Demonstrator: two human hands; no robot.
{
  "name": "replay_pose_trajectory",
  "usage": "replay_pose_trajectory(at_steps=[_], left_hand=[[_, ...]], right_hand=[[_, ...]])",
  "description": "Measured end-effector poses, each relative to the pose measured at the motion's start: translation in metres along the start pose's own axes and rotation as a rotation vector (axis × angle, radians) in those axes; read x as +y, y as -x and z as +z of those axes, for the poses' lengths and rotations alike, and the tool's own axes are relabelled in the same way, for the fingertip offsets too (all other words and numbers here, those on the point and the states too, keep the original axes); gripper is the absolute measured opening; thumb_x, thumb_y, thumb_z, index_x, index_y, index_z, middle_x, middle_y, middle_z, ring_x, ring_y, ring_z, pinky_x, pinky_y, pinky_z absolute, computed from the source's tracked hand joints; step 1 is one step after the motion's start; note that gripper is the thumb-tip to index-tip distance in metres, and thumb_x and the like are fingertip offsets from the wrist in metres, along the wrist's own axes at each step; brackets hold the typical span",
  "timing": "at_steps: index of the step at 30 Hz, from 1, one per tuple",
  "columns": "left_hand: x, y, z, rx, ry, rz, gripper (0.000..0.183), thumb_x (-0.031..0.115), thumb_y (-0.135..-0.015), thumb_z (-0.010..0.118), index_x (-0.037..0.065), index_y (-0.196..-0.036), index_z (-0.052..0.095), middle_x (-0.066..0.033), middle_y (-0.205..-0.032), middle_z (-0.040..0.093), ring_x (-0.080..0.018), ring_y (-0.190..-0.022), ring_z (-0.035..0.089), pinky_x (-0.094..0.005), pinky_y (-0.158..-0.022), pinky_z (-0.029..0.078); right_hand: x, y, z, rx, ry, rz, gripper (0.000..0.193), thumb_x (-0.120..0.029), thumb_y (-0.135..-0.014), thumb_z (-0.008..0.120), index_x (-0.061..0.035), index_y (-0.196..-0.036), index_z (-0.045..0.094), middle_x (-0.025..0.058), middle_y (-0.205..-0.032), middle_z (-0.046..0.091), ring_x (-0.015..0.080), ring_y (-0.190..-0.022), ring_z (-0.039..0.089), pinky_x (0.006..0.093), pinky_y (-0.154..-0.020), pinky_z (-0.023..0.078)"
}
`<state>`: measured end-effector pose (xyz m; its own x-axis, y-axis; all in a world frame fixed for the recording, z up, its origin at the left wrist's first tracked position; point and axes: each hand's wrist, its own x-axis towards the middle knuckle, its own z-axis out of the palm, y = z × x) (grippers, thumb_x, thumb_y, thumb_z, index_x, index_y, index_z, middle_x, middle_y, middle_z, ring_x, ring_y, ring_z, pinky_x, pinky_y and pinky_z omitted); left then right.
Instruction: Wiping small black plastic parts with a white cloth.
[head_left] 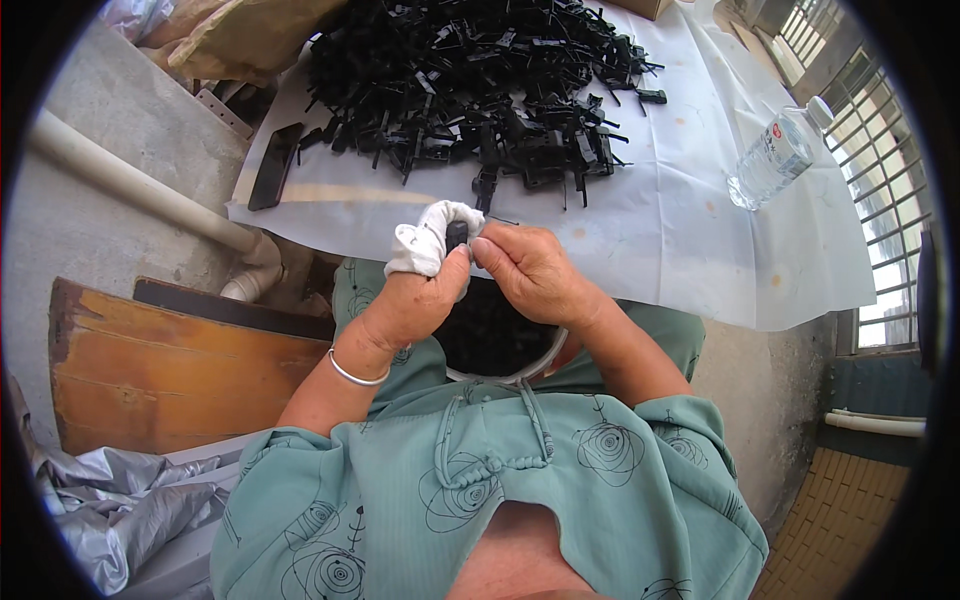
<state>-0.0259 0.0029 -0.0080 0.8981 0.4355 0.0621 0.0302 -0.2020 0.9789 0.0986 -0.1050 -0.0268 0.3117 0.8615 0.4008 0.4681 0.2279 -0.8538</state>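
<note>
- Both hands are up close to the body, meeting just below the near edge of the worktop [700, 290], which is covered in a white sheet.
- Left hand [410, 300]: its grip is closed around a small black plastic part [457, 235], thumb pressed up beside it, and the forefinger is wrapped in white cloth [425, 240] (looks like a protective binding, though I can't be sure).
- Right hand [530, 270]: fingers curled in, fingertips pinching at the same black part from the other side, so that grip is closed on it too.
- The part itself sits between the two hands, just above a round white-rimmed bowl [500, 345] resting in the lap; the bowl looks dark inside, and I read that as finished pieces gathered there, though the contents are too shadowed to make out.
- Up on the worktop lies a big heap of black plastic parts [480, 85], tangled and spread wide.
- Judging from that heap, most of the work looks to be ahead: one piece in hand, a large stock untouched.
- Off to the right, a clear water bottle [780, 155] lies on the sheet, well apart from the hands.
- A flat black strip [273, 165] lies at the sheet's left edge.
</note>
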Motion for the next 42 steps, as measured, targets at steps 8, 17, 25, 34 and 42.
replay_pose_trajectory(at_steps=[8,17,25,34,42], left_hand=[[0.0,0.01,0.002,0.007,-0.446,0.261,0.03,0.008,-0.083,0.049,-0.004,-0.11,0.046,-0.0187,-0.095,0.056,-0.0335,-0.089,0.055,-0.0336,-0.078,0.045],[-0.019,-0.01,-0.007,0.216,-0.519,0.176,0.024,0.012,-0.08,0.061,0.0,-0.101,0.058,-0.0154,-0.095,0.06,-0.0307,-0.089,0.058,-0.0366,-0.08,0.046],[-0.029,-0.035,0.004,0.249,-0.644,0.296,0.03,0.012,-0.078,0.062,-0.002,-0.104,0.054,-0.0177,-0.095,0.059,-0.0327,-0.085,0.058,-0.0348,-0.077,0.047],[-0.009,-0.016,0.001,0.005,0.245,-0.041,0.024,0.006,-0.088,0.051,-0.002,-0.111,0.052,-0.0025,-0.088,0.058,-0.0033,-0.068,0.052,-0.0177,-0.051,0.043],[-0.003,-0.01,0.008,0.105,0.035,-0.028,0.026,0.003,-0.083,0.057,-0.003,-0.108,0.055,-0.0068,-0.087,0.06,-0.0074,-0.066,0.055,-0.0216,-0.057,0.047]], right_hand=[[0.001,0.005,0.005,-0.048,-0.026,0.074,0.02,-0.013,-0.089,0.052,0.0017,-0.076,0.052,0.0161,-0.063,0.051,0.0287,-0.054,0.042,0.034,-0.053,0.04],[0.037,-0.002,-0.002,-0.022,0.922,0.091,0.011,-0.015,-0.079,0.058,-0.0048,-0.084,0.056,0.0106,-0.071,0.057,0.0307,-0.063,0.059,0.0397,-0.055,0.048],[0.018,0.003,-0.006,0.005,0.8,-0.267,0.009,-0.009,-0.074,0.06,-0.0085,-0.082,0.057,0.0054,-0.068,0.052,0.0259,-0.057,0.056,0.0352,-0.05,0.046],[0.012,-0.003,0.002,0.251,-0.066,0.084,0.016,-0.012,-0.084,0.061,-0.0022,-0.074,0.055,-0.0007,-0.06,0.047,0.0076,-0.053,0.039,0.0234,-0.047,0.033],[0.009,-0.001,-0.008,0.045,0.033,0.019,0.026,-0.018,-0.093,0.048,0.0007,-0.076,0.055,-0.0033,-0.063,0.05,0.0063,-0.06,0.041,0.0253,-0.053,0.038]])
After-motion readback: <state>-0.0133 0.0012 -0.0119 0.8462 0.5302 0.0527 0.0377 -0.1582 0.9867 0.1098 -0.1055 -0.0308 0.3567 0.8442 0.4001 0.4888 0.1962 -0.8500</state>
